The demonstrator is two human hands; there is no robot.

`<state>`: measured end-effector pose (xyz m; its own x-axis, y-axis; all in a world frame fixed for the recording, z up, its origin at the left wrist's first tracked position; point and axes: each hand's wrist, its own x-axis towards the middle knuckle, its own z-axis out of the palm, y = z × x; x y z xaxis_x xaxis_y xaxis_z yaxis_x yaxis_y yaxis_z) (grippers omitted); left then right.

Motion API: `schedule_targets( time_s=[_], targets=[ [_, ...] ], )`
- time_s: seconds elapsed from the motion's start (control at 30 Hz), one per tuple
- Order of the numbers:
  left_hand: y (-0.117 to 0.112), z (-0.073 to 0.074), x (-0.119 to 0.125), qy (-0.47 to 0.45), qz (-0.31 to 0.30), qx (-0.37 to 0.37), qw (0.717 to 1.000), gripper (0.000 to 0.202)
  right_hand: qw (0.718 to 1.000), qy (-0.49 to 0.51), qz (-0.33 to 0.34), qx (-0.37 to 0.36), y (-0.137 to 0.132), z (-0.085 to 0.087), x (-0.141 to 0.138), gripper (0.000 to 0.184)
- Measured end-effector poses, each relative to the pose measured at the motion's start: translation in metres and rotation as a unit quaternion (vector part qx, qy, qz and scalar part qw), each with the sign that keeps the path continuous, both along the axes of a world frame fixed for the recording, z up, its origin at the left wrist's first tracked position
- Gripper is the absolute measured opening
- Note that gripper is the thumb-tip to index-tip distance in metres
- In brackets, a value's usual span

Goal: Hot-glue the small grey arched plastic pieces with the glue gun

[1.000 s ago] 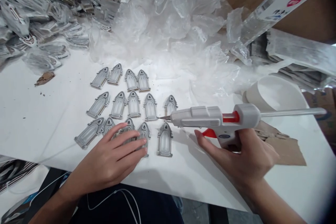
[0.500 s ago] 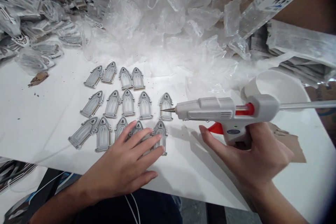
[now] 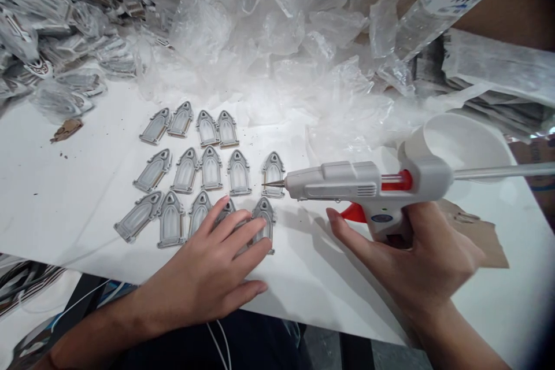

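Several grey arch-shaped window pieces [image 3: 211, 167] lie in three rows on the white table [image 3: 78, 185]. My left hand [image 3: 208, 277] lies flat with fingers spread over the two right-hand pieces of the front row. My right hand [image 3: 416, 260] grips the handle of a white glue gun [image 3: 364, 185] with a red trigger; the index finger stretches out below the trigger. The gun lies level, its nozzle tip just right of the last piece in the middle row [image 3: 273, 172]. A clear glue stick [image 3: 503, 171] juts from the gun's back.
A heap of clear plastic bags [image 3: 281, 40] fills the back of the table, with bagged pieces [image 3: 56, 17] piled at the far left. A white bowl [image 3: 463, 141] and brown card scraps [image 3: 477, 231] sit at the right. A white cable [image 3: 217, 341] crosses my lap.
My left hand slid right along the front row, from its middle pieces to its right-hand ones. The glue gun drifted slightly right and stays level.
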<state>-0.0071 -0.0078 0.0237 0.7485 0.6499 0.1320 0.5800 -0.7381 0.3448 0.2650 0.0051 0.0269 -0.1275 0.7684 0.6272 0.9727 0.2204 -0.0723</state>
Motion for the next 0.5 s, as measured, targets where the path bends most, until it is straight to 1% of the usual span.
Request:
schedule_targets(
  time_s=[0.17, 0.27, 0.37, 0.5],
  targets=[
    [0.001, -0.001, -0.002, -0.015, -0.004, -0.005, 1.0, 0.037, 1.0, 0.004, 0.004, 0.001, 0.001, -0.001, 0.0, 0.049],
    [0.002, 0.001, -0.006, -0.013, -0.003, 0.0, 1.0, 0.037, 1.0, -0.003, 0.005, 0.007, 0.002, -0.002, 0.001, 0.053],
    [0.001, 0.003, -0.013, -0.018, 0.007, 0.007, 1.0, 0.034, 1.0, -0.006, 0.006, 0.011, 0.002, -0.003, 0.001, 0.054],
    [0.0, 0.006, -0.028, -0.045, 0.007, 0.028, 0.999, 0.027, 1.0, 0.001, 0.015, 0.001, 0.002, -0.005, 0.0, 0.05]
  ],
)
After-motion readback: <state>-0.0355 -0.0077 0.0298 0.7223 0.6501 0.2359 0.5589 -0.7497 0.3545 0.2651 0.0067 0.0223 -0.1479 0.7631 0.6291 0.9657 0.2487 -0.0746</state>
